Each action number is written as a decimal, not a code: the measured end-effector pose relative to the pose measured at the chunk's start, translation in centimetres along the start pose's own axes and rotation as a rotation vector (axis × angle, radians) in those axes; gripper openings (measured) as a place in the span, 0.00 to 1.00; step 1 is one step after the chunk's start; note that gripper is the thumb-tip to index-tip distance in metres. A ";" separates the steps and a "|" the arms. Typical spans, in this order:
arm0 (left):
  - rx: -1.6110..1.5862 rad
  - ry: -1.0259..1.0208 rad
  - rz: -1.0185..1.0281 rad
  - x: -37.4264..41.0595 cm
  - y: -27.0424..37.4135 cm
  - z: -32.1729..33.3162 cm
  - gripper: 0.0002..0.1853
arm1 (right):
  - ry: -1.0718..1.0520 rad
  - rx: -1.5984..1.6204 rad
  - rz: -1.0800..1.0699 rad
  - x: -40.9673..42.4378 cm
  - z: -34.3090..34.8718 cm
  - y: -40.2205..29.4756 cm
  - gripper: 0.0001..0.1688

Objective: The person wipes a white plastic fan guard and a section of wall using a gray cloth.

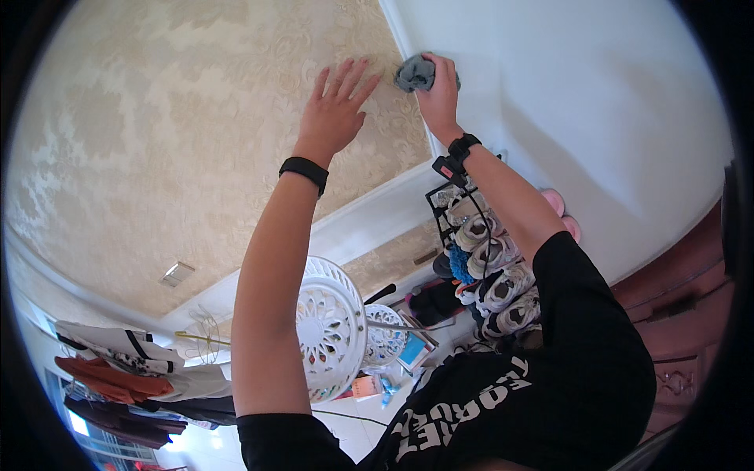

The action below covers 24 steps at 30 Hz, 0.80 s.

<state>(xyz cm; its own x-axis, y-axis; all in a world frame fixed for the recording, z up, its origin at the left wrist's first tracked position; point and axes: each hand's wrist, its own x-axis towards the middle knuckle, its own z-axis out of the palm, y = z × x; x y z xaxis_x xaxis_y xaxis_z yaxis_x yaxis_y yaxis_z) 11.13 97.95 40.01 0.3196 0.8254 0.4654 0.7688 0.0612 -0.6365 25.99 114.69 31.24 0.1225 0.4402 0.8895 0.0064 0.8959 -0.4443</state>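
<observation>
Bunched in my right hand (440,97) is a grey cloth (416,73), held at the white trim (403,32) where the patterned wall and the white wall meet. My left hand (334,112) lies with fingers spread near the beige floral wallpaper (235,118), just left of the cloth, and holds nothing. Whether its palm presses on the wallpaper cannot be made out. A black band circles my left wrist. On my right wrist sits a black strap with a small device and a cable hanging from it.
Shoes (493,253) crowd a black rack (436,203) below my right arm. Beside my left forearm stands a white openwork round table (330,329). Hung clothes (118,377) fill the lower left. A wall switch (177,274) and pink slippers (562,215) are also visible.
</observation>
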 end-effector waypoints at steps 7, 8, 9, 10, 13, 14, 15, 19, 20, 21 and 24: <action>0.003 0.024 0.123 0.9 -1.7 3.4 0.35 | 0.011 -0.113 -0.026 -3.8 0.9 3.5 0.33; -0.003 0.062 0.121 1.2 -1.6 3.9 0.34 | 0.020 -0.116 -0.015 -5.3 0.7 4.6 0.32; -0.018 0.099 0.116 1.5 -1.3 4.7 0.33 | 0.023 -0.125 -0.004 -6.5 0.4 5.8 0.31; -0.010 0.098 0.119 1.3 -1.4 4.7 0.32 | 0.012 -0.113 0.034 -7.6 0.3 5.8 0.29; 0.011 0.091 0.117 0.9 -1.8 4.7 0.31 | -0.006 -0.053 0.024 -7.2 0.1 4.7 0.26; 0.016 0.094 0.111 0.6 -1.7 4.7 0.31 | -0.028 -0.019 0.017 -6.5 -0.2 3.8 0.22; 0.023 0.102 0.107 0.6 -1.7 4.8 0.31 | -0.043 -0.031 -0.001 -5.6 -0.3 3.4 0.21; 0.070 0.122 0.107 0.6 -1.7 5.1 0.32 | -0.058 -0.039 -0.038 -1.2 0.2 2.9 0.19; 0.058 0.120 0.108 0.6 -1.7 5.2 0.31 | -0.057 -0.038 -0.045 -0.1 0.5 2.8 0.19; 0.043 0.117 0.111 0.7 -1.6 5.2 0.31 | -0.055 -0.038 -0.051 0.9 0.5 2.6 0.20; 0.022 0.118 0.114 0.6 -1.6 5.1 0.31 | -0.071 -0.030 -0.004 0.6 0.0 2.4 0.20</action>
<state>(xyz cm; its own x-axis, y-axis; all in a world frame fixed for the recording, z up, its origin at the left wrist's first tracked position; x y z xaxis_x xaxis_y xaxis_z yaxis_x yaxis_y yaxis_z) 7.23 101.26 38.19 0.4681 0.7560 0.4576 0.7121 -0.0161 -0.7019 26.11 117.11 30.67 0.0520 0.4407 0.8961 0.0367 0.8959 -0.4428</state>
